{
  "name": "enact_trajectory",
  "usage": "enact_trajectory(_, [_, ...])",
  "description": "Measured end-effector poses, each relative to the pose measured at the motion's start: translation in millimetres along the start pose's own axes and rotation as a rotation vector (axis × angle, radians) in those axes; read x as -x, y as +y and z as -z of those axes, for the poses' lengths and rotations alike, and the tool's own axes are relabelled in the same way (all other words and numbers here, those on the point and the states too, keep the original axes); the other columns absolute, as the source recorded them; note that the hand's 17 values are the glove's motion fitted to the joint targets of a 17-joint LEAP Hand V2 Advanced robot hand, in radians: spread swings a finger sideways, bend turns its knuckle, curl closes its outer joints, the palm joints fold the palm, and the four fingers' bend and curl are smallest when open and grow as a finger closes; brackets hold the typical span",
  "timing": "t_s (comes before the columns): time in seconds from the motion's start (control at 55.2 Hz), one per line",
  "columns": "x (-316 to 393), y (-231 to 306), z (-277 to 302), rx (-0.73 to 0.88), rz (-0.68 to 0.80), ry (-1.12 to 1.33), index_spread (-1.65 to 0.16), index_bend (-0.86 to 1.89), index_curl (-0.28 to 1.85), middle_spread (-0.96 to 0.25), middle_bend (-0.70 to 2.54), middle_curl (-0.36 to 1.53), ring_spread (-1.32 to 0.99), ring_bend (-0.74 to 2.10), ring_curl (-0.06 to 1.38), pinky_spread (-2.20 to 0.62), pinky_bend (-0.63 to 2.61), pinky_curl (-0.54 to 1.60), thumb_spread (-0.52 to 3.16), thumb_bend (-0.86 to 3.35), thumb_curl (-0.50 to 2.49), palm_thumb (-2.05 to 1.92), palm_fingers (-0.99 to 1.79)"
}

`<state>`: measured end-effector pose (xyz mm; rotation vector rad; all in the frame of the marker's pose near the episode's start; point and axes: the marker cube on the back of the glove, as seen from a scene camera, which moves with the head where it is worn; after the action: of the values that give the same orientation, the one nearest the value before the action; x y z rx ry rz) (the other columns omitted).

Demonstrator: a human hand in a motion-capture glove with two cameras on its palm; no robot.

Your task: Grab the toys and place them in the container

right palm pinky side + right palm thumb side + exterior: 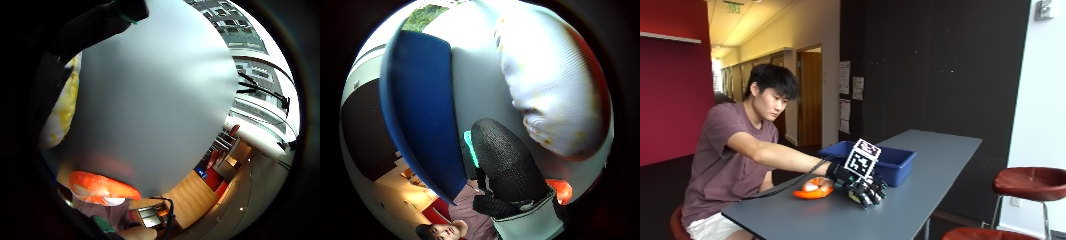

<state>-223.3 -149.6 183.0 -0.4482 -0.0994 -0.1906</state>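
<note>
Grey table (933, 165); blue container (422, 107) huge beside hand (507, 170).

From where I watch, a long grey table (933, 165) runs away from the near left toward the far right. Behind it stands a dark, nearly black wall (939, 65) with a few paper notices (845, 75) pinned on its left part. To the left a corridor (740, 60) stretches far back, lit warm yellow from its ceiling, with a deep red wall (673, 100) at the left edge. At the right I see a white wall (1046, 100) and a round brown stool (1029, 181) on metal legs.
</note>
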Motion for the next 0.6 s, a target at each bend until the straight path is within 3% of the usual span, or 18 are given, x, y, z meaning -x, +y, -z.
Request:
enact_trajectory(0.217, [6,-12,-10,-0.115,-0.007,0.039,-0.27,0.08,0.16,-0.09,0.13,0.2,-0.04,0.57,0.39,-0.05,1.04,0.39,1.22,-0.04,0.19,-0.05,-0.03])
enact_trajectory(0.362, [11,-15,-13,-0.256,0.006,0.071,-0.28,0.12,0.16,-0.12,0.2,0.22,-0.15,0.87,0.46,-0.17,1.09,0.39,1.3,0.03,0.24,0.08,0.25])
enact_trajectory(0.416, [11,-16,-13,-0.292,-0.026,0.066,-0.27,0.12,0.15,-0.15,0.28,0.25,-0.2,0.96,0.47,-0.24,1.1,0.39,1.38,0.09,0.27,0.18,0.48])
enact_trajectory(0.434, [10,-17,-12,-0.302,-0.033,0.067,-0.28,0.11,0.15,-0.14,0.23,0.24,-0.2,0.95,0.47,-0.23,1.1,0.39,1.35,0.06,0.26,0.15,0.36])
enact_trajectory(0.471, [10,-16,-12,-0.325,-0.034,0.062,-0.27,0.13,0.16,-0.18,0.34,0.28,-0.24,1.04,0.52,-0.28,1.12,0.41,1.43,0.11,0.28,0.22,0.58])
enact_trajectory(0.597, [13,-11,-7,-0.392,-0.025,0.03,-0.26,0.1,0.12,-0.29,0.52,0.37,-0.32,1.27,0.59,-0.35,1.25,0.45,1.44,0.19,0.36,0.39,0.94])
